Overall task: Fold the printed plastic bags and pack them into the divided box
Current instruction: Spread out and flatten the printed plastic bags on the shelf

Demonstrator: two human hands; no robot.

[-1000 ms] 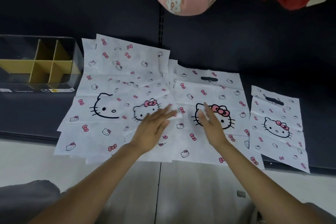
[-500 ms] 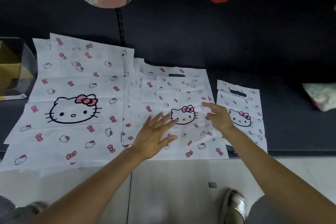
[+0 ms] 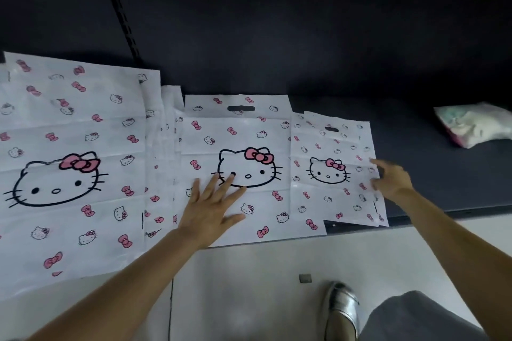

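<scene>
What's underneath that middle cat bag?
More white printed sheets poke out from under the middle bag along its left edge, resting on the dark shelf. How many are covered cannot be told.

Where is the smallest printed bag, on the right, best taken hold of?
Probably at the smallest bag's right edge, from the right: it lies flat, that edge is free over the dark shelf, and the right hand is already there.

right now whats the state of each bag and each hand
large bag: unfolded, flat, far left
middle bag: unfolded, flat, handle slot away from the person
small bag: unfolded, flat, near edge overhanging the dark surface
left hand: open, fingers spread, resting on the middle bag
right hand: at the small bag's right edge, grip blurred
</scene>
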